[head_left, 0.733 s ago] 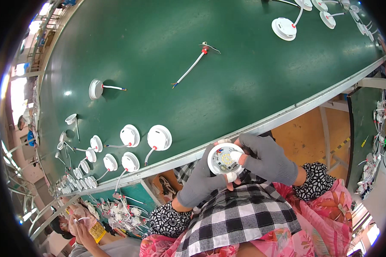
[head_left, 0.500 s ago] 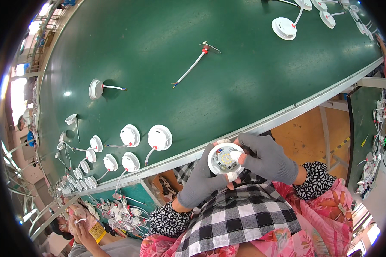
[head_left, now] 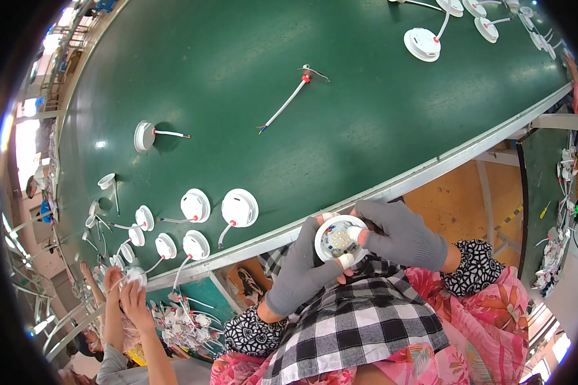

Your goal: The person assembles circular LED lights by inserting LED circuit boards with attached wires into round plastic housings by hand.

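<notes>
A round white LED downlight (head_left: 341, 239), its chip board face up, is held above my lap just off the table's near edge. My left hand (head_left: 302, 266), in a grey glove with bare or taped fingertips, grips the lamp's rim from the left and below. From the right, my right hand (head_left: 401, 236) closes on it, the white-taped thumb pressed on the board's edge. What the fingers under the lamp do is hidden. Nearest on the table lies a finished-looking white downlight (head_left: 239, 207) with a short cable, back side up.
Several downlights with cables line the green table (head_left: 340, 141) at the left and far right. A loose white cable (head_left: 284, 102) with a red grommet lies mid-table. A co-worker's hands (head_left: 131, 298) are at the lower left, beside a heap of cabled parts (head_left: 183, 327).
My hands and the lamp stay nearly in place, the lamp tilting slightly. The co-worker's hands have risen to the table's edge at the lower left and hold a white lamp. The table lamps hardly shift.
</notes>
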Demonstrator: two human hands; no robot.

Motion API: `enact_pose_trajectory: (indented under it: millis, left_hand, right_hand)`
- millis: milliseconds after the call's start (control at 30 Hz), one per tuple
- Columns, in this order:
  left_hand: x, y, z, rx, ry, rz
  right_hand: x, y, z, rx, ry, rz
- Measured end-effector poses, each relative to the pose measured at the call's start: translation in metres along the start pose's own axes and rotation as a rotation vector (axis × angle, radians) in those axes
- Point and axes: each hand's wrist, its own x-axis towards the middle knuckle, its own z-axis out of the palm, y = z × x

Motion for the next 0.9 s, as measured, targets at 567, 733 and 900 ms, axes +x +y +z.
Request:
enact_pose_trajectory:
  millis: [567,733,900]
  left_hand:
    - [0.008,-0.014,0.001,0.574,0.181,0.493]
    - [0.008,-0.019,-0.002,0.716,0.217,0.575]
    - [0.008,-0.009,0.007,0.821,0.306,0.702]
  right_hand:
    - [0.004,0.002,0.002,0.311,-0.061,0.064]
    - [0.005,0.0,0.0,0.378,-0.156,0.081]
    - [0.002,0.0,0.011,0.206,0.101,0.021]
